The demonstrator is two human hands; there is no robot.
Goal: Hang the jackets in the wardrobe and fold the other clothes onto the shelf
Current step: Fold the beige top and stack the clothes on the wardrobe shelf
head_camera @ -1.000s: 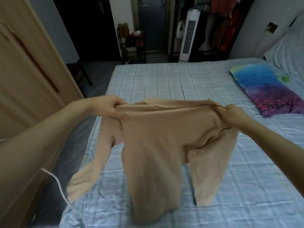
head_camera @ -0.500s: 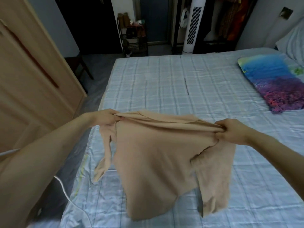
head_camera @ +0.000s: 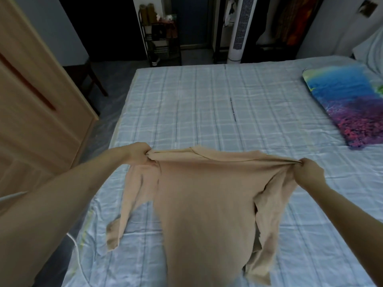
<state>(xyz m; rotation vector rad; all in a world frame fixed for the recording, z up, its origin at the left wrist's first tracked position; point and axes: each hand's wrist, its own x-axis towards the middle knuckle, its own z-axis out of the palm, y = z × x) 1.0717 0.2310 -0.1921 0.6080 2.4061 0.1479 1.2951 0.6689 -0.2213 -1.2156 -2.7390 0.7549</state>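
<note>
A beige long-sleeved top (head_camera: 207,204) is stretched between my hands, low over the near half of the bed (head_camera: 207,104). My left hand (head_camera: 137,154) pinches its left shoulder and my right hand (head_camera: 310,172) pinches its right shoulder. The body and both sleeves trail down toward me, and the left sleeve lies on the checked sheet. The wooden wardrobe (head_camera: 35,112) stands at the left, its door face toward me.
A colourful blue-and-purple pillow (head_camera: 350,104) lies at the bed's right side. Beyond the bed stand a white tower fan (head_camera: 240,30), a dark shoe rack (head_camera: 161,38) and hanging clothes (head_camera: 294,17). A white cable (head_camera: 77,251) runs along the bed's left edge.
Both hands have lowered the beige top from chest height down onto the bed and pulled it wider apart. The sleeves now trail on the sheet.
</note>
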